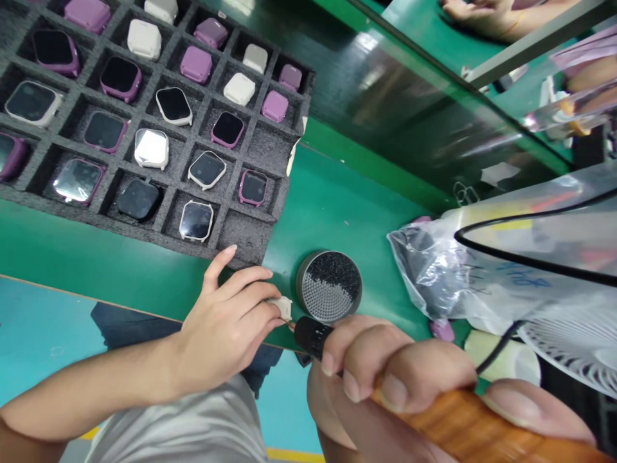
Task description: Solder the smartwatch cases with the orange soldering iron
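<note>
My left hand (231, 321) pinches a small cream-white watch case (284, 308) between thumb and fingers at the table's near edge. Most of that case is hidden behind the fingers. My right hand (385, 373) is wrapped round a screwdriver (448, 421) with an orange wood-look handle and a black marked collar. Its thin tip points left at the case; whether the two touch I cannot tell. Just beyond the tip is a round screw holder (330, 286), its perforated plate partly covered by small black screws.
A dark foam tray (207, 122) holds several purple, white and black watches and cases in square compartments. To the right lie a clear plastic bag (434, 276), black cables and a white fan grille (573, 341). A conveyor belt (385, 109) runs behind; another person's hand (477, 13) is beyond it.
</note>
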Action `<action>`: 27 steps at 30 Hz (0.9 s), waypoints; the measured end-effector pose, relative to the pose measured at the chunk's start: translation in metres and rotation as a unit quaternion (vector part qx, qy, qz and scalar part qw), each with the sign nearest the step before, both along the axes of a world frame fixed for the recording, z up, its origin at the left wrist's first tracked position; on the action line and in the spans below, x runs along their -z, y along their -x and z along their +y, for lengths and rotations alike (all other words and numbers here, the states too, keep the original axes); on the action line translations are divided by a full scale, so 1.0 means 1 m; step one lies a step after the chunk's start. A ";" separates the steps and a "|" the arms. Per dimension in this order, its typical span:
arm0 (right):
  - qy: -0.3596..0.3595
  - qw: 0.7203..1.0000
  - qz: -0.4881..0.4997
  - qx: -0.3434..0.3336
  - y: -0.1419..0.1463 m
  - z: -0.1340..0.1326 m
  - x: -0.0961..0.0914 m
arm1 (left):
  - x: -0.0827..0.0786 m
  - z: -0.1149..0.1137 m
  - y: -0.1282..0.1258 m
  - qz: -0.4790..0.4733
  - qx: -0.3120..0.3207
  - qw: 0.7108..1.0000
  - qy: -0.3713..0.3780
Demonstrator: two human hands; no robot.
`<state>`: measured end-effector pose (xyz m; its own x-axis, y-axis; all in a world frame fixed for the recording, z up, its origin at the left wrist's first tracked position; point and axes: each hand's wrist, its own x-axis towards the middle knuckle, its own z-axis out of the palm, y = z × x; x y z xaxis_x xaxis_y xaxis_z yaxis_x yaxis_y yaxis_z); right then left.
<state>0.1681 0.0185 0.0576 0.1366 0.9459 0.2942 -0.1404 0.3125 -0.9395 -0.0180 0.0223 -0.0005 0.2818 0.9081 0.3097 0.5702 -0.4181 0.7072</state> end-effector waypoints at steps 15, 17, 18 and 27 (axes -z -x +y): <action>-0.024 0.997 -0.043 0.061 0.017 0.020 -0.010 | 0.002 -0.001 0.001 0.059 0.025 0.997 -0.039; -0.013 0.997 -0.048 0.050 0.017 0.020 -0.011 | 0.002 -0.001 0.001 0.059 0.027 0.997 -0.040; -0.009 0.997 -0.053 0.046 0.017 0.019 -0.012 | 0.002 -0.001 0.001 0.058 0.028 0.997 -0.039; -0.006 0.997 -0.054 0.051 0.021 0.018 -0.007 | 0.003 -0.001 0.001 0.056 0.033 0.997 -0.044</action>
<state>0.1470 0.0368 0.0643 0.1994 0.9250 0.3234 -0.0043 0.3308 -0.9437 -0.0190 0.0213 -0.0032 0.3778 0.8571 0.3503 0.6131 -0.5150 0.5990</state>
